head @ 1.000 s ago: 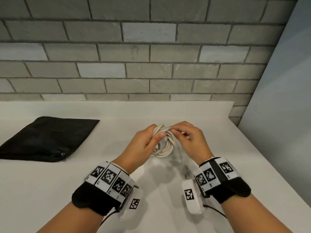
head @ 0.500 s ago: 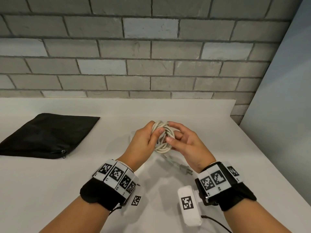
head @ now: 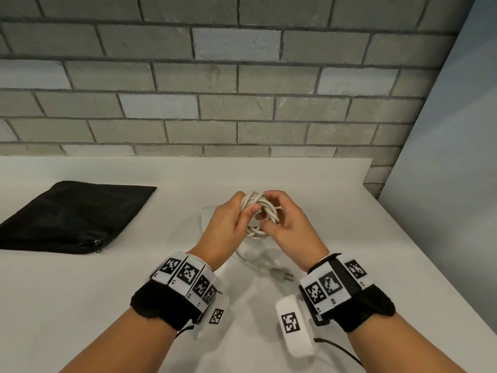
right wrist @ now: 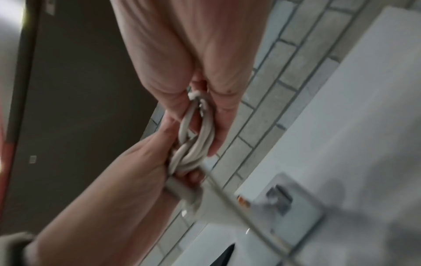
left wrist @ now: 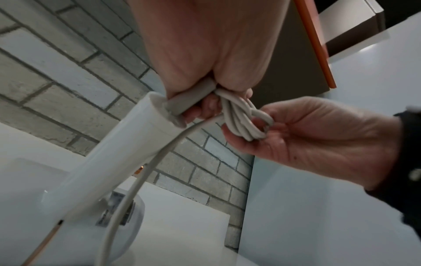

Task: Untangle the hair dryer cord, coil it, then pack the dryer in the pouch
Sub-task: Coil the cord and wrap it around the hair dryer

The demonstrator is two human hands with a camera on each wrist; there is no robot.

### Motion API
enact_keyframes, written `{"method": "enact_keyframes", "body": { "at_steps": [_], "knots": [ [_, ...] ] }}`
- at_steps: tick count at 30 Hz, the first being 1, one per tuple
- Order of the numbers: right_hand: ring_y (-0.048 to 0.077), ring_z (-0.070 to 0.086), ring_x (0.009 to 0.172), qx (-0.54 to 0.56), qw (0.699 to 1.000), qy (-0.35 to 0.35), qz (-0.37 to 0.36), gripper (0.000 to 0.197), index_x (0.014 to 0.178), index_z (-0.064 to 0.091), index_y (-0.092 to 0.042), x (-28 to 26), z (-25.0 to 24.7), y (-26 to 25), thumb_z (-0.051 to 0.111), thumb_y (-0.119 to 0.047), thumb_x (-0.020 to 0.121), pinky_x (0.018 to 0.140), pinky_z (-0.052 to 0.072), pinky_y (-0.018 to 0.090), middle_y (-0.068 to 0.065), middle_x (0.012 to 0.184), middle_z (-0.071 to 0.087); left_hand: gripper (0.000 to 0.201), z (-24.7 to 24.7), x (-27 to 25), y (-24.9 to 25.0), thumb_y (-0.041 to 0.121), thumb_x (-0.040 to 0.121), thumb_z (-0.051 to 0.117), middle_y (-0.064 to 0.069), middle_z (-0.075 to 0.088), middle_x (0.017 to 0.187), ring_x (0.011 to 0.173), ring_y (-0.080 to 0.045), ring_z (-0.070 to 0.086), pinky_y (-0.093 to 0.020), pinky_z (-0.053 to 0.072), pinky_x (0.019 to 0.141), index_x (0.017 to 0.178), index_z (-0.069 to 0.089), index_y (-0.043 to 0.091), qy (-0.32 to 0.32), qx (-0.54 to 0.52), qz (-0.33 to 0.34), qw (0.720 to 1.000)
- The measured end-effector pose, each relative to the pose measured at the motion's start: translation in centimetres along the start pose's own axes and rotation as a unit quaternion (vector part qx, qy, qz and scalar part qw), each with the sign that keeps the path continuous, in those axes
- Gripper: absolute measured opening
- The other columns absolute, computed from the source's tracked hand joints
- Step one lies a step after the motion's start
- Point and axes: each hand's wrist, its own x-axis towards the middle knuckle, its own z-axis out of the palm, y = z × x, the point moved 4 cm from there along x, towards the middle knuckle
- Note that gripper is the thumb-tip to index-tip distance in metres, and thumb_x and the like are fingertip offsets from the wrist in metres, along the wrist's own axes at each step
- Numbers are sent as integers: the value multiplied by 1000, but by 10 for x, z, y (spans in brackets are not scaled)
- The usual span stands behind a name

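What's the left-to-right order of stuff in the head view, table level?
Black pouch → left hand → coiled cord → right hand. The plug lies on the table nearer the camera, below the hands, so it has no clear place in the order.

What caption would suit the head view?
Both hands grip the coiled cord; plug lies loose, pouch waits.
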Motion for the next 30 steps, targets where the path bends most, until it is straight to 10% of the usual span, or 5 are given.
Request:
{"method": "enact_keyframes", "body": {
  "at_steps": [8, 17, 19, 22, 30],
  "knots": [
    [25, 66, 66, -82, 989, -28, 121, 15, 88, 52, -4, -6, -20, -2, 62, -5, 77, 66, 56, 39, 8, 71, 62, 20, 3, 5, -7, 28, 93, 43, 1, 51, 61, 52, -6, 45, -12, 37, 52, 80, 40, 13, 31, 29, -17, 999],
    [14, 60, 63, 300, 950, 11, 90, 24, 102, 44, -11, -10, -20, -6, 44, 7, 87, 82, 53, 34, 4, 59, 59, 19, -6, 15, -11, 28, 94, 43, 6, 48, 61, 56, -8, 49, -9, 38, 51, 87, 45, 11, 88, 12, -51, 995],
    [12, 47, 50, 359, 928, 2, 93, 20, 100, 44, -14, -12, -21, -6, 39, 3, 91, 65, 55, 28, -1, 51, 46, 18, -9, 15, -8, 28, 94, 42, 5, 47, 60, 52, -6, 47, -8, 38, 49, 86, 44, 11, 91, 3, -47, 995],
    [7, 29, 40, 286, 953, -10, 100, 20, 103, 47, -14, -13, -28, -2, 40, 0, 91, 37, 31, 17, -5, 50, 32, 20, -13, 12, -11, 27, 95, 40, 4, 48, 60, 50, 0, 52, -6, 38, 48, 86, 46, 10, 96, -31, -70, 992],
    [9, 34, 38, -4, 998, 48, 51, 13, 75, 67, -7, -11, -66, 3, 58, -10, 85, 40, 35, 18, 5, 49, 38, 20, -16, 13, -20, 27, 96, 37, 3, 49, 71, 62, -5, 46, -7, 37, 57, 82, 47, 15, 116, -20, -63, 991]
  ]
}}
